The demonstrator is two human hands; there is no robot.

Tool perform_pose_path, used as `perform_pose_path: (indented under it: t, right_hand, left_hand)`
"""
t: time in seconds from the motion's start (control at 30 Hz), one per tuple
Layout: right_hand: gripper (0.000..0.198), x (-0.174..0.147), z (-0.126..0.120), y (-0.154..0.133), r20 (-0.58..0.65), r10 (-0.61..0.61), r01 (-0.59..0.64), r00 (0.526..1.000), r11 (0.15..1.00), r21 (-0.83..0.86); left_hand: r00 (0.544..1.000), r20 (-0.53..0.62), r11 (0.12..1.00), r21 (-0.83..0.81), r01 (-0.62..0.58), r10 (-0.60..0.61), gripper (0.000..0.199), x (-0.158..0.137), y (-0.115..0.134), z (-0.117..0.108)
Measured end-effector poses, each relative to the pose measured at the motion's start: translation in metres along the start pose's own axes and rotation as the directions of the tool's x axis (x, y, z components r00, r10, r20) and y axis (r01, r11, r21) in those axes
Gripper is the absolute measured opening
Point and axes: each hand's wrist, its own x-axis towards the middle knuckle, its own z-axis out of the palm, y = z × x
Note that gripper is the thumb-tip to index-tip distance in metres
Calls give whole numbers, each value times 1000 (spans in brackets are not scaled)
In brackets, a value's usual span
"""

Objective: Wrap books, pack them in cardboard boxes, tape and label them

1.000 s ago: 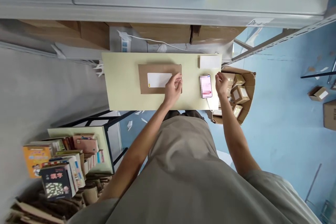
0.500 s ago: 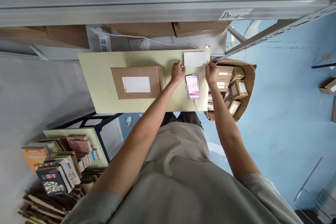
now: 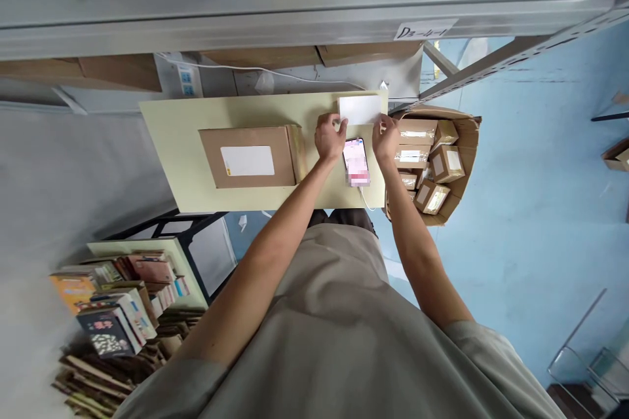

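Currently the half-curled left hand [image 3: 331,137] and right hand [image 3: 386,139] are bracketing the near corners of the white pad [image 3: 360,109], its long axis running crosswise; whether they're gripping, I cannot tell.

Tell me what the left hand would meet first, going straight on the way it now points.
Likely the white rectangular block: the left hand points at its near left corner, though whether they already touch is unclear from above.

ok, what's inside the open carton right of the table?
Several brown boxes, some with white labels. The right forearm hides part of the carton; anything beneath the top boxes, and inside them, is covered.
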Motion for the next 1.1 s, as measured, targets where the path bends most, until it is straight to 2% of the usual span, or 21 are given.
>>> perform_pose_path:
  t: [0.07, 0.1, 0.2, 0.3, 0.4, 0.5, 0.57, 0.67, 0.8, 0.93, 1.0, 1.1]
  right_hand:
    - [60, -2, 0, -15, -115, 6, -9, 993, 1000, -24]
    - [61, -2, -1, -25, -135, -13, 12, 991, 1000, -13]
    - [67, 0, -7, -55, -71, -76, 81, 995, 994, 76]
    - [66, 8, -28, -69, -75, -53, 59, 996, 995, 80]
    - [54, 18, -65, -59, -128, -20, 24, 992, 999, 34]
    - [45, 30, -101, -36, -188, 10, -6, 982, 1000, 22]
    - [45, 38, -114, -20, -213, 10, -3, 977, 999, 35]
    - [48, 49, -114, 1, -222, 23, -14, 975, 999, 41]
    - [52, 50, -100, 22, -260, 117, -101, 959, 992, 72]
    - [59, 25, -91, 32, -351, 279, -246, 894, 960, 137]
    - [60, 7, -86, 30, -384, 320, -285, 866, 947, 148]
    - [63, -12, -79, 22, -355, 319, -282, 878, 947, 153]
  left_hand:
    - [1000, -23, 1000, -3, -12, 11, 14, -1, 14, -3]
    - [999, -13, 999, -20, -34, 34, 15, -4, 23, -5]
    - [983, 72, 982, -97, -163, 170, 15, -17, 51, -8]
    - [915, 217, 938, -143, -315, 341, 15, -32, 74, -9]
    - [845, 324, 905, -134, -403, 425, 29, -32, 84, -7]
    - [813, 394, 898, -84, -433, 429, 52, -16, 82, 3]
    - [780, 461, 891, -54, -450, 422, 65, -1, 77, 15]
    - [735, 554, 883, -3, -469, 392, 72, 14, 69, 31]
    - [736, 576, 882, 52, -469, 357, 74, 19, 63, 41]
    - [708, 618, 861, 95, -499, 342, 73, 15, 68, 41]
    - [695, 636, 851, 113, -513, 334, 73, 12, 74, 43]
    - [716, 630, 861, 144, -489, 301, 70, 11, 84, 49]
